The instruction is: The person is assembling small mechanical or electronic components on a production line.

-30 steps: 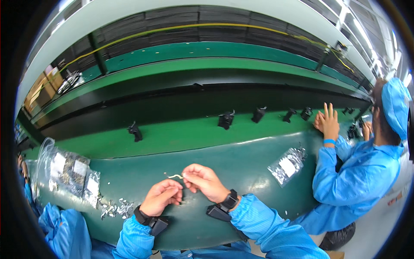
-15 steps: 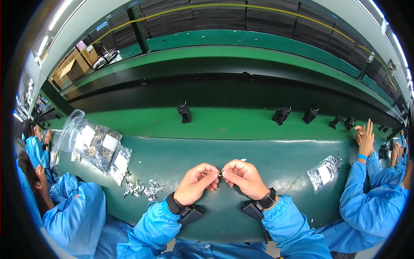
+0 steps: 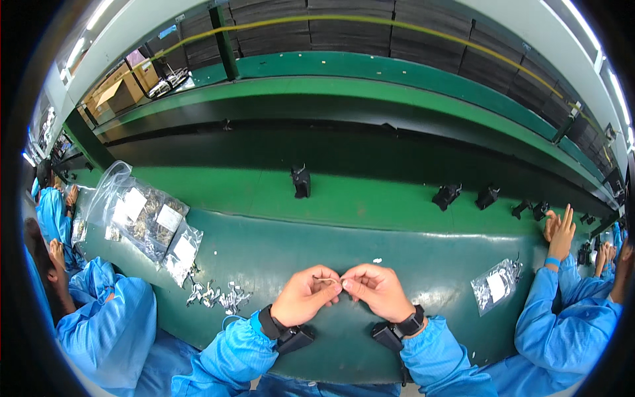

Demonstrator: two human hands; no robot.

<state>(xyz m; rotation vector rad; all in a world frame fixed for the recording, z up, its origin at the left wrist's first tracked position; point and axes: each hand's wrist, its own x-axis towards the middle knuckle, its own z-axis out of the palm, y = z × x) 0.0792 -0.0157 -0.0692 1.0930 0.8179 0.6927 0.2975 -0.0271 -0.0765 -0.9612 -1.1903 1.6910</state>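
Note:
My left hand [image 3: 304,296] and my right hand [image 3: 381,292] meet at the fingertips above the green table mat [image 3: 291,243], both in a closed pinch. A thin, pale, cord-like strand [image 3: 325,280] shows along the fingers of my left hand. Its far end runs in between the pinched fingertips, where the fingers hide it. What exactly my right fingertips grip is too small to make out. Left of my hands lies a loose heap of small white and grey parts [image 3: 233,298], next to a clear plastic bag [image 3: 181,255].
Larger bags of small parts [image 3: 151,218] lie at the left, another bag [image 3: 496,286] at the right. Several black devices [image 3: 301,182] stand on the green strip [image 3: 364,205] beyond the mat. Co-workers in blue sleeves [image 3: 112,324] sit on both sides; one at right raises a hand [image 3: 561,231].
My hands stay together, but the fingers have shifted and the pale strand now shows along my left fingers. The whole view has tilted slightly.

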